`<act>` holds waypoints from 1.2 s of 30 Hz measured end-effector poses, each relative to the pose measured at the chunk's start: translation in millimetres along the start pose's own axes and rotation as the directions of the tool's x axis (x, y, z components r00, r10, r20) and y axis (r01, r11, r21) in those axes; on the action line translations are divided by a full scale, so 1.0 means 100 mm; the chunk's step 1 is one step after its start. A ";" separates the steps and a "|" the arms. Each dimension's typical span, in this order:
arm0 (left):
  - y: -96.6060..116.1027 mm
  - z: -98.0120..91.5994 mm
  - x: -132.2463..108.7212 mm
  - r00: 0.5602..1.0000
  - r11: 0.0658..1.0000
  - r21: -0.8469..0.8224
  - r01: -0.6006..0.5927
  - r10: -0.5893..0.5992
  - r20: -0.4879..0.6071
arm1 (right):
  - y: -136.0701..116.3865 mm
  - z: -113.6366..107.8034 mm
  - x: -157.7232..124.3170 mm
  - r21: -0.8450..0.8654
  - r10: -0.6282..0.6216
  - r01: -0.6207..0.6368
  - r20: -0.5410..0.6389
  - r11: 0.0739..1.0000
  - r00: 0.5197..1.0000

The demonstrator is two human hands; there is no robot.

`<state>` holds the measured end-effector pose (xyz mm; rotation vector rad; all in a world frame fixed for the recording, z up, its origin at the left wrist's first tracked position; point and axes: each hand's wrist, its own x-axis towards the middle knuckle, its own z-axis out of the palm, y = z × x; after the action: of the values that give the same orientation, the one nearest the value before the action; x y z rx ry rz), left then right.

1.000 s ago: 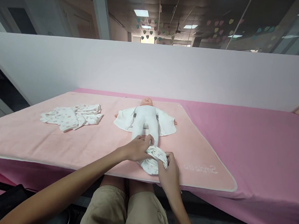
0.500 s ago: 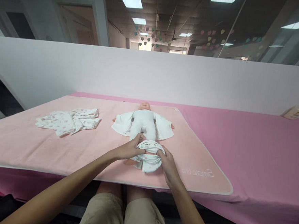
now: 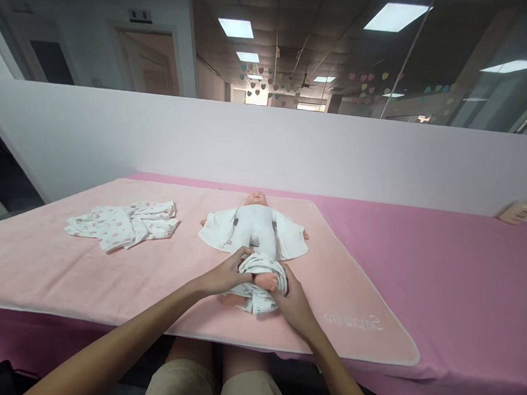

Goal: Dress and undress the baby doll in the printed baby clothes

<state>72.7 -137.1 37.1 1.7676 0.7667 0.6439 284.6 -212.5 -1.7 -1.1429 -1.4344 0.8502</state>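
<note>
A baby doll point(image 3: 257, 224) lies on its back on a pink mat, its head toward the wall, its body in white cloth. Bunched around its lower legs are white printed baby pants point(image 3: 259, 262). My left hand point(image 3: 228, 273) grips the left side of the bunched cloth, thumb beside the doll's foot. On the other side my right hand point(image 3: 290, 295) is closed on the cloth edge, its thumb near the toes. One doll foot point(image 3: 266, 281) pokes out through the gathered cloth between my hands. The other foot point(image 3: 233, 300) rests lower left, partly covered.
A printed baby top point(image 3: 124, 224) lies loosely spread on the mat point(image 3: 183, 312) to the left. At the far right a cream bottle point(image 3: 517, 211) leans by the white wall point(image 3: 338, 154). The pink table cover point(image 3: 465, 284) extends right beyond the mat.
The doll's foot has come out through the bunched pants, where only a sliver of it showed before. My hands stay on the cloth. The view has tilted slightly upward.
</note>
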 end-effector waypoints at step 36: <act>-0.54 -0.46 0.47 0.895 0.853 -0.490 0.181 -0.349 -0.278 | 0.39 -0.15 1.16 0.541 0.425 -0.486 0.244 0.686 0.872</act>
<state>59.5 -60.5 1.8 1.0973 0.9997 0.8846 309.2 -91.4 -1.0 -0.9769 -0.8368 1.6033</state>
